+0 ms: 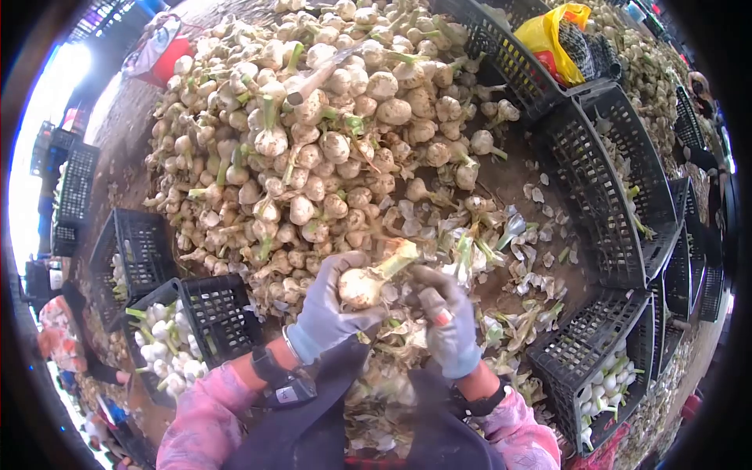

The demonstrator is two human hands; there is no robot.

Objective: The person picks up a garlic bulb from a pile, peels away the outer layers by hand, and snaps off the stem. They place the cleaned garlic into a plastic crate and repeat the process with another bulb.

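My left hand, in a grey glove, is closed around a garlic bulb. The bulb's pale green stem slants up to the right, its cut outer skin ragged at the tip. Just right of the stem is my right hand, also gloved, with its fingers curled in and slightly blurred. Whatever lies between those fingers is hidden; a small orange-red patch shows on one of them. Beyond both hands rises a large heap of garlic bulbs. Loose garlic skins lie to the right and below.
A wooden-handled tool lies on the heap. Black crates hold trimmed garlic at left and right. More black crates line the right side. A yellow bag sits at upper right, a red bucket at upper left.
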